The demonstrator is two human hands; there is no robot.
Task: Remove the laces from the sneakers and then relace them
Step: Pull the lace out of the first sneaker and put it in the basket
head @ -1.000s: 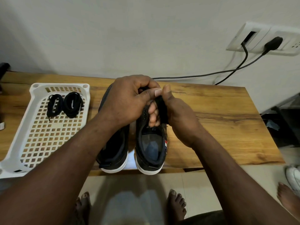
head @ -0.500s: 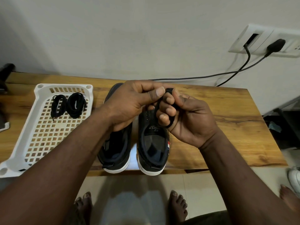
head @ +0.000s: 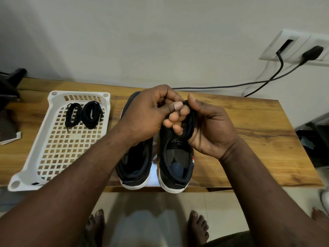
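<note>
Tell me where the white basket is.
In the head view, the white basket lies on the left side of the wooden table, beside the left sneaker, with two coiled black laces at its far end.

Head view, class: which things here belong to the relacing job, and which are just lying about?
Job: two black white-soled sneakers, black lace coiled round right hand, two bundled black laces in white plastic lattice tray.
Lying about: black plug and cables at white wall socket.

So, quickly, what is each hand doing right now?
Left hand: closed, pinching the black lace at its top.
Right hand: closed, holding the same lace, coiled round its fingers.
</note>
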